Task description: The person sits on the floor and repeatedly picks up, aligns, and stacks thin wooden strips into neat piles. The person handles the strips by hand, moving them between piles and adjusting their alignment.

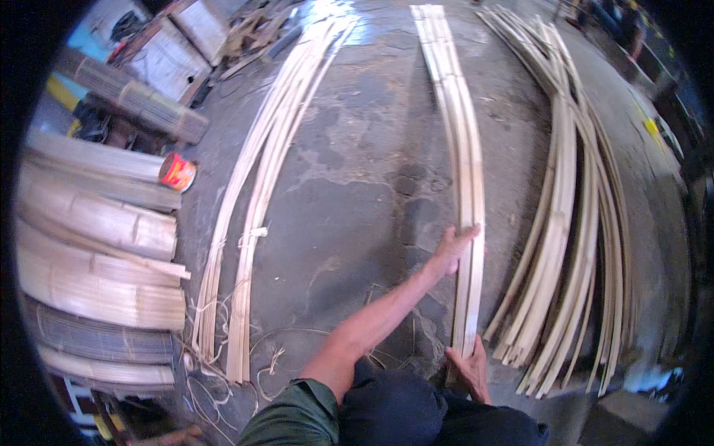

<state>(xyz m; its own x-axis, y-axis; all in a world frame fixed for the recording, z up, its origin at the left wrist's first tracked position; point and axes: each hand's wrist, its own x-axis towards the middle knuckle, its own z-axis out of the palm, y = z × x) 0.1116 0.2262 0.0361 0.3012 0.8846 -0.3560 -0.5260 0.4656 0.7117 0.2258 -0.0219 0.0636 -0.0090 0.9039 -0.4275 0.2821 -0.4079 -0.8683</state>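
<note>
1. Long pale strips [468, 171] lie on the floor [342, 208] in front of the person, between a tied bundle [240, 327] and a loose pile [561, 223].
2. I'd judge they're being squared together; the next move probably calls for even ends.
3. The left hand [451, 251] grips them partway along, its arm reaching across.
4. The right hand [471, 369] curls round the near ends, close to the knees; with its fingers partly hidden, I can't tell how firmly.
</note>
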